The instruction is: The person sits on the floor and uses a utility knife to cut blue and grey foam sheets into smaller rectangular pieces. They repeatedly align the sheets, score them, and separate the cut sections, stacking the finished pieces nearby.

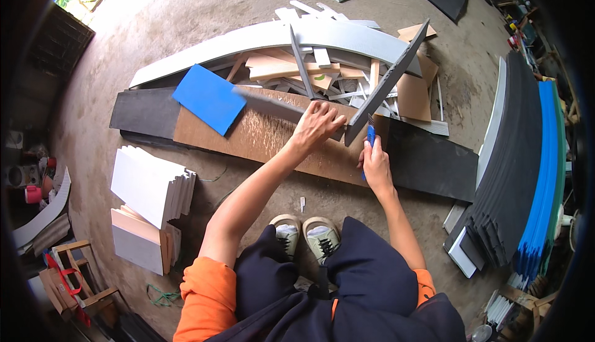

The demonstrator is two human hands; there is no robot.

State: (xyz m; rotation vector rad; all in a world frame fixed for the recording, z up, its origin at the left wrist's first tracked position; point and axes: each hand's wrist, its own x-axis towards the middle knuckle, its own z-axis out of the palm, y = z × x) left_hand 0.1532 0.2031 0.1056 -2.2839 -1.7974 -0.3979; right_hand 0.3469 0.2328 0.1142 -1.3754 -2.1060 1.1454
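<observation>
My left hand (317, 124) is closed on a dark grey foam strip (269, 105), which runs off to the left and is a little blurred. In my right hand (377, 163) is a blue-handled utility knife (370, 136), its blade pointing away from me. Just beyond the knife, another dark strip (389, 80) slants up to the right, its lower end close to my left fingers. A thinner dark strip (300, 63) rises behind my left hand. Beneath both hands lies a long brown worn board (266, 132) on black sheets (434, 159). A blue sheet (211, 99) rests on the board's left part.
Behind the board, a pale curved sheet (248, 39) lies across a heap of white and tan offcuts (297, 72). Stacked white blocks (145, 181) stand at left. Tall bundles of black sheets (505, 156) and blue sheets (545, 156) line the right. A wooden stool (80, 274) is lower left.
</observation>
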